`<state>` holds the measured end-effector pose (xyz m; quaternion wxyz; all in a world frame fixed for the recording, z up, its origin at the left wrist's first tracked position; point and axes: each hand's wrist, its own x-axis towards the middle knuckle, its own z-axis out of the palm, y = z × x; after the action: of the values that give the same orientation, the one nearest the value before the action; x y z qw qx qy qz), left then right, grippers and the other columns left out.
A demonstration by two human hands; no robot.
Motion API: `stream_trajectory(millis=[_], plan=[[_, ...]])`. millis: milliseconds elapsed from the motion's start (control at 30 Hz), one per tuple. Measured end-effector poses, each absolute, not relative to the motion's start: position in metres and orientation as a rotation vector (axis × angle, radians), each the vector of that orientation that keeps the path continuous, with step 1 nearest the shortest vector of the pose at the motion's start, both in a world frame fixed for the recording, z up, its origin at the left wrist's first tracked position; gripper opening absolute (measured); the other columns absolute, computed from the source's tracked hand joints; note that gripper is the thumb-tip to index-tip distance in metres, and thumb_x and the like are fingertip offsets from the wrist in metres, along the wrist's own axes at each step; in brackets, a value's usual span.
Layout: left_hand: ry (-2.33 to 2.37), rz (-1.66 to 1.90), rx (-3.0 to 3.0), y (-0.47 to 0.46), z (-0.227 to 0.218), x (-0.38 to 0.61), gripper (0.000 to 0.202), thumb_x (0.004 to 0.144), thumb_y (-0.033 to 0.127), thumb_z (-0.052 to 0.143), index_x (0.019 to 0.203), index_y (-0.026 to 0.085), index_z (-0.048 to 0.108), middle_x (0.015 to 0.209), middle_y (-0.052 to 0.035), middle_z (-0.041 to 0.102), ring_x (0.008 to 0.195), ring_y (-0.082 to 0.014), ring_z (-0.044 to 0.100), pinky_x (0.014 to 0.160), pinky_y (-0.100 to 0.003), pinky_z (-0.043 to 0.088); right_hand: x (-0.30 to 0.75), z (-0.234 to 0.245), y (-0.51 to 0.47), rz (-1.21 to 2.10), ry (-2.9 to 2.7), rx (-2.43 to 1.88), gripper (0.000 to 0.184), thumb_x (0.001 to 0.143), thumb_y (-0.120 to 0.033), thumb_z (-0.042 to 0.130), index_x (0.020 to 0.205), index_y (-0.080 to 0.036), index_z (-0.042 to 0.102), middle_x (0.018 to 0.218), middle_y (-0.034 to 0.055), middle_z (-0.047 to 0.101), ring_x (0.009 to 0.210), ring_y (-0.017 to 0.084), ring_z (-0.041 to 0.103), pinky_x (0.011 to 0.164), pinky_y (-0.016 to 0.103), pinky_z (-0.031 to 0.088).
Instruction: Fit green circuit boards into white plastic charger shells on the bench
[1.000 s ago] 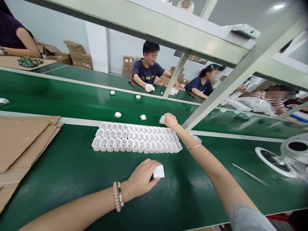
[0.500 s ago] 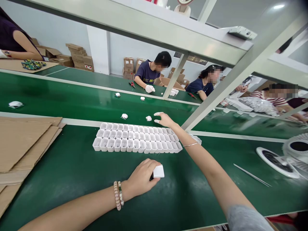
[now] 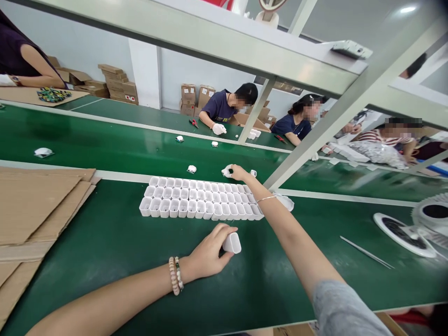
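- My left grip (image 3: 210, 252) is clamped on a white case (image 3: 232, 242), tilted, low at the green table (image 3: 105, 252). I cannot tell whether the case touches it.
- My right grip (image 3: 239, 172) is stretched far out, fingers pinched together on a small white part (image 3: 227, 171) on the conveyor belt (image 3: 105, 144), just past the pale strip (image 3: 115, 176) edging the table.
- Between my grips lies the tray of white cups (image 3: 196, 205); my right forearm crosses its right end.
- Bare green runs left of the tray to the cardboard sheets (image 3: 35, 205).
- Right of my arm it is open up to the tweezers (image 3: 366, 252) and the fan (image 3: 416, 224).
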<state>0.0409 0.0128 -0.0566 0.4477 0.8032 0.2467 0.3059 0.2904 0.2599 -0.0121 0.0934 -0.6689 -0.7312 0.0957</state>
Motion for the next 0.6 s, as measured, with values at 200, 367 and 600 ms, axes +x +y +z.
stream_trajectory(millis=[200,367,600], plan=[[0.63,1.011,1.882,0.017,-0.049,0.037,0.036,0.086,0.025,0.069,0.118,0.024,0.053,0.12,-0.0099,0.056,0.113,-0.0238,0.058,0.095,-0.04,0.052,0.29,0.003,0.228,0.411,-1.959,-1.781,0.043,0.083,-0.016,0.068,0.124,-0.009,0.057,0.122,0.0168,0.069,0.104,0.02,0.068,0.094,0.032,0.053],[0.616,1.067,1.82,0.017,-0.048,0.037,0.036,0.089,0.024,0.066,0.122,0.024,0.052,0.12,-0.0096,0.059,0.113,-0.0225,0.06,0.096,-0.04,0.052,0.29,0.016,0.118,0.744,-1.746,-1.099,0.061,0.071,-0.043,0.085,0.121,-0.016,0.062,0.108,0.0109,0.072,0.092,0.022,0.07,0.088,0.041,0.057],[0.685,1.119,1.858,0.018,-0.052,0.035,0.033,0.082,0.028,0.074,0.093,0.023,0.043,0.097,-0.0028,0.062,0.085,-0.0159,0.065,0.073,-0.029,0.054,0.27,0.003,-0.004,0.56,-1.795,-0.889,0.043,0.076,-0.033,0.083,0.117,-0.026,0.07,0.092,0.0038,0.071,0.084,0.019,0.068,0.078,0.036,0.06]])
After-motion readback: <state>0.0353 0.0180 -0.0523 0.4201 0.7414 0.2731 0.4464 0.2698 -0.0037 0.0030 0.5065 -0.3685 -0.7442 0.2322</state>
